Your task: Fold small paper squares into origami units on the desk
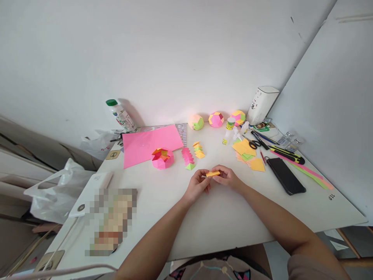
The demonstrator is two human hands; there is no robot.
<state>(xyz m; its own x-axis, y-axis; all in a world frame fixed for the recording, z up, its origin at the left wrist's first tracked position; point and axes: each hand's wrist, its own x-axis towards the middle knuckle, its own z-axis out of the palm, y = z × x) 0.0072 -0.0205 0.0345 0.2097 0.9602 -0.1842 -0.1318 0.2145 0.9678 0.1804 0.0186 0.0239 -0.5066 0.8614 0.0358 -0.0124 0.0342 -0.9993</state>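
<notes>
A small folded piece of orange paper [213,174] is pinched between my two hands, above the white table. My left hand [198,184] grips its left end with closed fingers. At its right end my right hand [227,175] has thumb and fingers pressed on it. Just beyond my left hand lie a row of pink folded paper units [187,156] with a green one at its near end, and a row of orange and green units [199,150]. Farther left sits a partly built pink paper ball [162,159] with an open top and orange inside.
Three finished paper balls [216,119] stand along the wall. Loose paper squares [245,150], scissors [252,144], a glue bottle [230,123], a cutter [287,154] and a black phone [286,175] lie right. A pink sheet [140,146] and white bottle [121,116] are left.
</notes>
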